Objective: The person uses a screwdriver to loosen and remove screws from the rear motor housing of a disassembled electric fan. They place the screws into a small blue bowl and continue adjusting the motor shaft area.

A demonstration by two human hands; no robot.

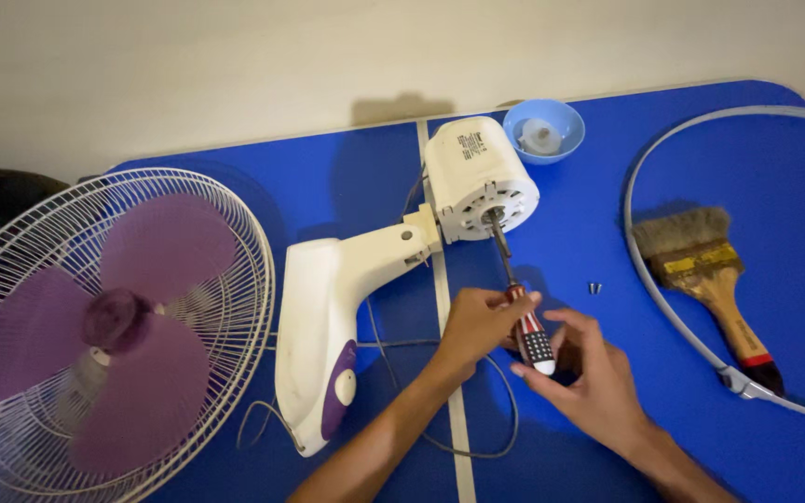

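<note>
Screwdriver (520, 303) tip sits at the front face of the white fan motor housing (479, 177), which lies on its side on the blue table (347, 186); left hand (479, 323) fingers clenched round the upper handle, right hand (581, 368) fingers curled loosely against the lower handle. Risks: shaft runs at a slant to the motor face, so the tip could cam out and chew the screw head; neither hand steadies the housing, so it may roll; two loose screws (594, 288) lie outside the blue bowl (543, 129), easy to knock off; power cord (477, 410) loops under the wrists, snag hazard.
</note>
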